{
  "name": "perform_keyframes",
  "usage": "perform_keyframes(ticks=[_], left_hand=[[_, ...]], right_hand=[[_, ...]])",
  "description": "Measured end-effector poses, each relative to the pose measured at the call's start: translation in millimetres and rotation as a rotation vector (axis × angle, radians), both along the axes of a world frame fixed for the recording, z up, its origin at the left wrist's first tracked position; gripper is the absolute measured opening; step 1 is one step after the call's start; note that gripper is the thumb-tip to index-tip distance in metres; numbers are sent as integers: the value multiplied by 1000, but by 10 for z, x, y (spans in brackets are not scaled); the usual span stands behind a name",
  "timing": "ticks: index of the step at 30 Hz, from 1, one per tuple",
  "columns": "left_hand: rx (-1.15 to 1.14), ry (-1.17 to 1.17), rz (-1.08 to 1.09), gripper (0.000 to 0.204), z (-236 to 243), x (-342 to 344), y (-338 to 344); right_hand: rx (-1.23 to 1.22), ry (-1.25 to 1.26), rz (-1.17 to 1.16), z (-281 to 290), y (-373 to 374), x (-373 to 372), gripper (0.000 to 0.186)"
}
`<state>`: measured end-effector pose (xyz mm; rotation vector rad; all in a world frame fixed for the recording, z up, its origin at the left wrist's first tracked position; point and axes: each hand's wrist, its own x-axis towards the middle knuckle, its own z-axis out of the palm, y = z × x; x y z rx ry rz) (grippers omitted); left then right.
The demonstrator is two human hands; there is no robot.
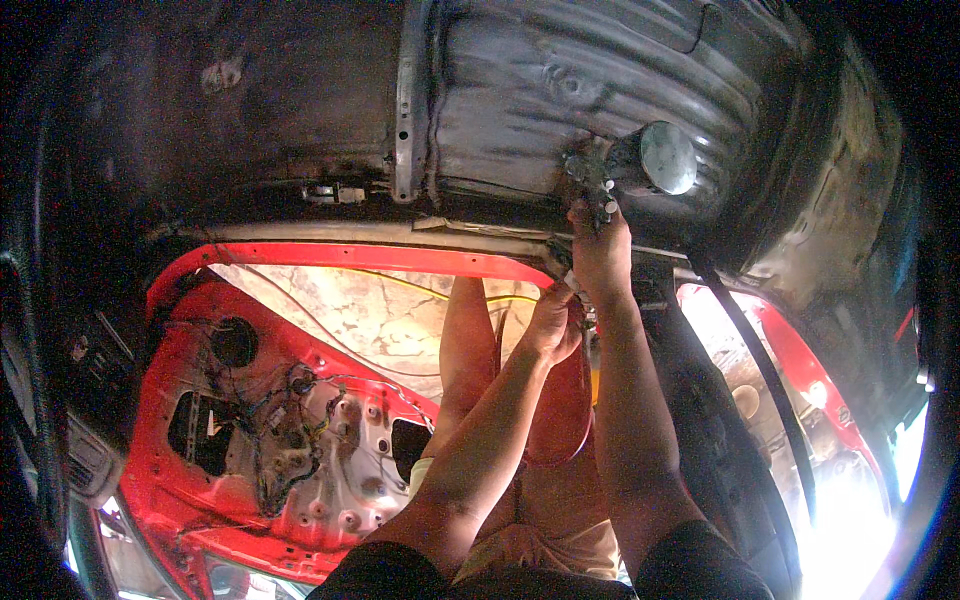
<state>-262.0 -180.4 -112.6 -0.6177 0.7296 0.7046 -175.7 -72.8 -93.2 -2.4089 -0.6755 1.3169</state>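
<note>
The right hand (603,262) is raised, curled, to a dark fitting (588,168) near the lower edge of a ribbed panel (510,110), the left hand (555,322) bunched below; what is pinched by either cannot be told. The fitting could be dropped through a slipped grip; the cylinder (667,158) beside it is pointed rightward along its long axis.

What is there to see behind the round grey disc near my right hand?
A dark ribbed panel shows around the round grey disc. Whatever lies directly behind the disc is covered, so it cannot be seen.
</note>
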Motion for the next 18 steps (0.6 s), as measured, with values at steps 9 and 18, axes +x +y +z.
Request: perform_keyframes(ticks=[9, 18], left_hand=[[-27, 114, -124, 28, -96, 86, -100], [7, 92, -34, 27, -162, 17, -178]], right_hand=[[-44, -155, 10, -15, -29, 24, 31], [42, 51, -15, -1, -53, 14, 25]])
